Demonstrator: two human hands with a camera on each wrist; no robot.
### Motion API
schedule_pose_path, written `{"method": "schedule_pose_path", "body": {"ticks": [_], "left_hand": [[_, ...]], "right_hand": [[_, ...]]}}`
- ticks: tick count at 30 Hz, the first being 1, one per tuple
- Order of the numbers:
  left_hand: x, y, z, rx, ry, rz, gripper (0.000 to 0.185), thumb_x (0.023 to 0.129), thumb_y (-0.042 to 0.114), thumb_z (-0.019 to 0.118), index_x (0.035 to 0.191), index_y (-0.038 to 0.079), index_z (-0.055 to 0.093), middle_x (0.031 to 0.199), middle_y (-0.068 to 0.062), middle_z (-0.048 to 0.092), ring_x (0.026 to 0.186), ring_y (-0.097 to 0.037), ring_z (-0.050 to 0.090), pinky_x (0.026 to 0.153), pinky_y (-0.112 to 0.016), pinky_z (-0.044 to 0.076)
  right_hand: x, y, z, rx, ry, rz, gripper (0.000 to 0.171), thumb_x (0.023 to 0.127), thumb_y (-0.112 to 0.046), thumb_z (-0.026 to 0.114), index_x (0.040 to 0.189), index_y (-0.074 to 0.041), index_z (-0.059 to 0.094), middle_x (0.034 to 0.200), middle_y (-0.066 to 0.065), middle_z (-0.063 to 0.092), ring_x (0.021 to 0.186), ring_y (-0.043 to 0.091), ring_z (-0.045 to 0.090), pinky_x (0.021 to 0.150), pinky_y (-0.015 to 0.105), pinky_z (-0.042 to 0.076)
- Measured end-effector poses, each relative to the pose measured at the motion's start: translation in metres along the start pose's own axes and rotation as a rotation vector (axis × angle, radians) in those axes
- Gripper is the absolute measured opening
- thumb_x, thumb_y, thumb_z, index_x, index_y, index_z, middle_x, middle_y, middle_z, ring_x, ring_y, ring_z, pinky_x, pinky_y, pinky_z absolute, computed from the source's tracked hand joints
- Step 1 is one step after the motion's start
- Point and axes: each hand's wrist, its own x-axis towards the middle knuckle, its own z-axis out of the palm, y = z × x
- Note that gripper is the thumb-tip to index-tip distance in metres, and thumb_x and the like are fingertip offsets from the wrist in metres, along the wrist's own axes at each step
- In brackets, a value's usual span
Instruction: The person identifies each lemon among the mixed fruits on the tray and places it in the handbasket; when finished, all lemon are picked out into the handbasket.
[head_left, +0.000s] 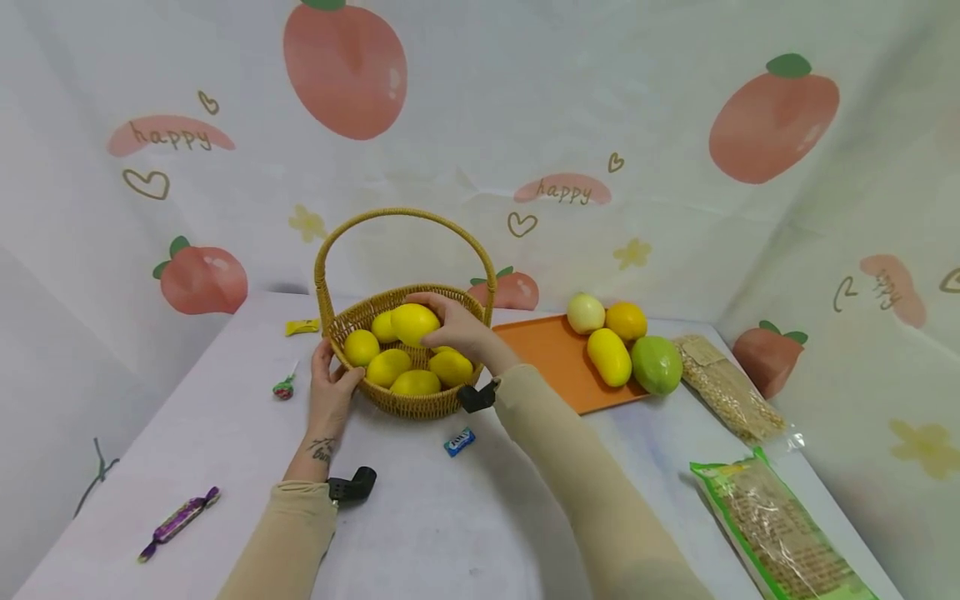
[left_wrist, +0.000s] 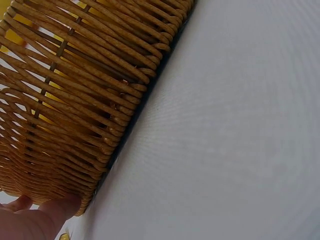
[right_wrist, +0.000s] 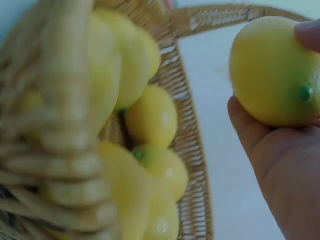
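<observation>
head view: we note a wicker basket [head_left: 420,404] with a tall arched handle on the white table [head_left: 450,517], holding several yellow lemons [head_left: 388,367]. just right of it lies an orange tray [head_left: 551,358] carrying a pale round fruit, an orange, a yellow fruit and a green mango [head_left: 656,364] along its far right side. the right hand [head_left: 457,327] reaches into the basket with fingers curled round one lemon [head_left: 414,323], held above the others. the left hand [head_left: 330,392] rests against the basket's near left wall, thumb on the rim, fingers fairly straight. we also record a blue candy [head_left: 459,441], a purple candy [head_left: 178,522], a lollipop [head_left: 284,387] and two packets of dry goods [head_left: 780,525] on the table.

left wrist view: the woven basket wall [left_wrist: 75,100] fills the frame, yellow showing through its gaps; the left hand's fingertips [left_wrist: 55,210] touch its lower edge.

right wrist view: the right hand [right_wrist: 285,165] grips the lemon [right_wrist: 275,70] between thumb and fingers, above and beside the basket rim [right_wrist: 195,150]; more lemons [right_wrist: 150,117] lie inside, partly blurred.
</observation>
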Motion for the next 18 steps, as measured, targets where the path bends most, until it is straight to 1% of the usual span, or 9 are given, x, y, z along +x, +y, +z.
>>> {"method": "schedule_pose_path", "body": {"ticks": [1, 3, 6, 8, 9, 11, 14, 16, 18], "left_hand": [[0.0, 0.0, 0.0, 0.001, -0.001, -0.001, 0.079, 0.087, 0.006, 0.051, 0.149, 0.026, 0.006, 0.156, 0.004, 0.006, 0.135, -0.026, 0.025, 0.102, -0.036, 0.034], [0.0, 0.0, 0.001, 0.002, -0.002, -0.001, 0.079, 0.087, 0.006, 0.051, 0.149, 0.025, 0.006, 0.156, 0.004, 0.006, 0.134, -0.026, 0.025, 0.1, -0.034, 0.035], [-0.001, 0.0, 0.002, 0.01, -0.004, 0.007, 0.079, 0.087, 0.006, 0.05, 0.149, 0.026, 0.006, 0.156, 0.004, 0.006, 0.134, -0.026, 0.026, 0.098, -0.032, 0.035], [-0.001, 0.0, 0.003, 0.018, -0.007, 0.011, 0.079, 0.087, 0.007, 0.05, 0.149, 0.026, 0.006, 0.156, 0.004, 0.006, 0.134, -0.026, 0.026, 0.098, -0.032, 0.035], [-0.001, 0.0, 0.003, 0.02, -0.007, 0.015, 0.079, 0.086, 0.007, 0.05, 0.149, 0.026, 0.006, 0.156, 0.005, 0.006, 0.134, -0.026, 0.026, 0.097, -0.032, 0.036], [-0.002, 0.0, 0.002, 0.029, -0.006, 0.021, 0.079, 0.087, 0.008, 0.05, 0.149, 0.026, 0.006, 0.156, 0.005, 0.007, 0.134, -0.026, 0.026, 0.096, -0.03, 0.036], [-0.002, 0.0, 0.002, 0.04, 0.003, 0.029, 0.078, 0.087, 0.009, 0.05, 0.149, 0.025, 0.006, 0.156, 0.004, 0.007, 0.134, -0.027, 0.027, 0.091, -0.023, 0.038], [-0.002, 0.0, 0.001, 0.048, 0.011, 0.033, 0.078, 0.087, 0.009, 0.05, 0.149, 0.024, 0.006, 0.156, 0.003, 0.008, 0.134, -0.027, 0.027, 0.087, -0.019, 0.038], [-0.002, 0.001, 0.0, 0.05, 0.017, 0.03, 0.078, 0.086, 0.009, 0.05, 0.15, 0.024, 0.006, 0.156, 0.003, 0.008, 0.134, -0.027, 0.028, 0.087, -0.02, 0.039]], "right_hand": [[0.002, 0.001, -0.001, -0.039, 0.009, 0.021, 0.069, 0.073, 0.009, 0.059, 0.137, -0.009, 0.041, 0.132, 0.011, 0.046, 0.104, 0.022, 0.047, 0.084, 0.028, 0.047], [0.004, 0.003, -0.003, -0.075, 0.018, 0.035, 0.069, 0.074, 0.01, 0.057, 0.139, -0.007, 0.039, 0.137, 0.011, 0.043, 0.114, 0.022, 0.046, 0.093, 0.031, 0.044], [0.001, 0.006, -0.007, -0.061, 0.027, 0.005, 0.068, 0.076, 0.012, 0.053, 0.14, 0.0, 0.035, 0.144, 0.015, 0.037, 0.131, 0.024, 0.036, 0.108, 0.036, 0.032], [-0.004, 0.007, -0.01, -0.023, 0.04, -0.026, 0.064, 0.078, 0.013, 0.05, 0.139, 0.002, 0.035, 0.146, 0.017, 0.035, 0.137, 0.023, 0.028, 0.113, 0.037, 0.022], [-0.008, 0.007, -0.012, -0.005, 0.047, -0.041, 0.062, 0.079, 0.013, 0.05, 0.139, 0.003, 0.036, 0.145, 0.018, 0.035, 0.138, 0.023, 0.028, 0.114, 0.038, 0.02], [-0.016, 0.006, -0.014, 0.018, 0.067, -0.065, 0.058, 0.081, 0.01, 0.05, 0.137, 0.001, 0.038, 0.143, 0.018, 0.038, 0.136, 0.024, 0.031, 0.113, 0.038, 0.022], [-0.032, 0.004, -0.017, 0.065, 0.084, -0.092, 0.053, 0.083, 0.006, 0.052, 0.135, 0.001, 0.042, 0.14, 0.018, 0.042, 0.132, 0.027, 0.037, 0.111, 0.04, 0.028], [-0.045, 0.003, -0.019, 0.105, 0.078, -0.112, 0.049, 0.084, 0.006, 0.052, 0.133, 0.002, 0.043, 0.138, 0.019, 0.044, 0.129, 0.031, 0.04, 0.109, 0.043, 0.031], [-0.059, 0.004, -0.02, 0.135, 0.064, -0.124, 0.047, 0.086, 0.006, 0.051, 0.132, 0.005, 0.043, 0.135, 0.021, 0.046, 0.127, 0.036, 0.041, 0.106, 0.047, 0.033]]}}
